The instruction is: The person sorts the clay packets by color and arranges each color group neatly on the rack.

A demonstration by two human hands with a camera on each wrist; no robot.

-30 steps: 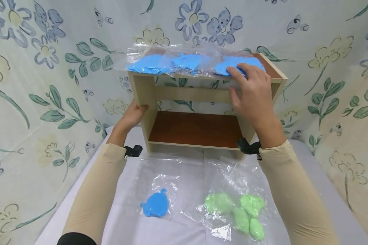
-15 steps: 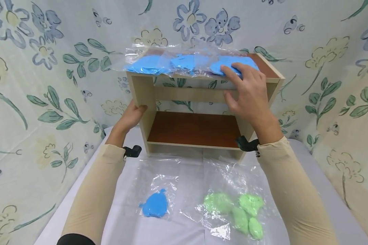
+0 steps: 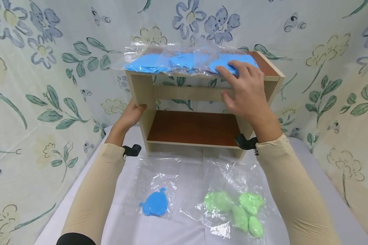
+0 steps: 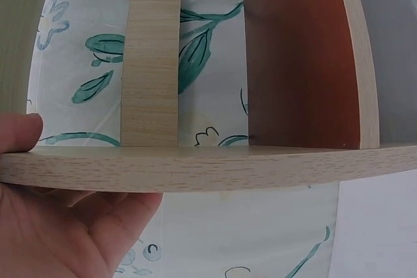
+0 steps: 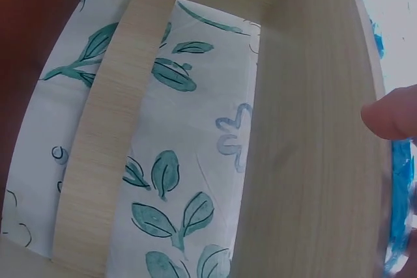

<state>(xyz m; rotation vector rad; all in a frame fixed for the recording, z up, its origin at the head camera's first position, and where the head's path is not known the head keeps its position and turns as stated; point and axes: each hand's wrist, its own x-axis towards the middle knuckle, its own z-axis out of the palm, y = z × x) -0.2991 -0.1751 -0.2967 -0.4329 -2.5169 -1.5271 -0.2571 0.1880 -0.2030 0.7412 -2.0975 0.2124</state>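
Observation:
A small wooden shelf unit (image 3: 194, 127) with pale edges and reddish-brown boards stands on the table. My left hand (image 3: 132, 114) grips its left side panel (image 4: 195, 168), thumb on the inner face and fingers on the outer. Along the top lie flat blue pieces (image 3: 147, 63), clay-like, in clear plastic bags (image 3: 168, 61). My right hand (image 3: 246, 90) rests its fingertips on the rightmost blue piece (image 3: 222, 59), at the top's front edge. In the right wrist view only a fingertip (image 5: 391, 115) and part of the hand show.
On the white-covered table (image 3: 184, 231), in front of the shelf unit, lie a clear bag with a blue lump (image 3: 155, 203) and another with several green lumps (image 3: 240, 216). A floral cloth (image 3: 49, 102) hangs behind and on both sides.
My right hand has shifted slightly left, and the rightmost blue piece has moved a little left with it. The left hand keeps its hold on the side panel.

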